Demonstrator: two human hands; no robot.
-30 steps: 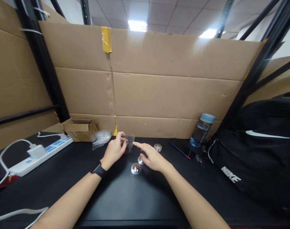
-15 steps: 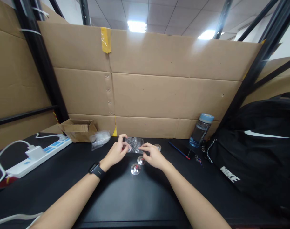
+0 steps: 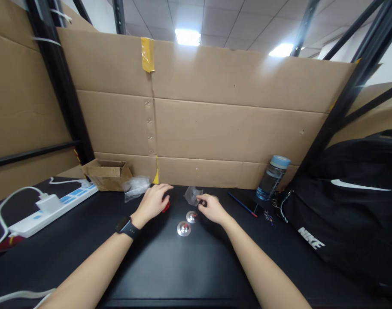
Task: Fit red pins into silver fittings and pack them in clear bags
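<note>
My right hand pinches the edge of a small clear plastic bag, which looks crumpled. Left of the bag, my left hand has its fingers stretched out and the thumb apart. Under that thumb, a small red object shows in part; its kind is hidden, and I cannot tell whether the hand touches it. Two shiny round metal discs with raised centres lie between my forearms, a nearer disc and a farther disc. Another round item is mostly hidden behind my right hand.
At the back left are an open cardboard box, a clear plastic wrap and a white power strip. On the right stand a water bottle and a black backpack, with a blue pen and keys nearby.
My left hand has let go of the plastic bag and moved left, beside the red object. The bag, held in my right hand, has shifted right and crumpled smaller.
</note>
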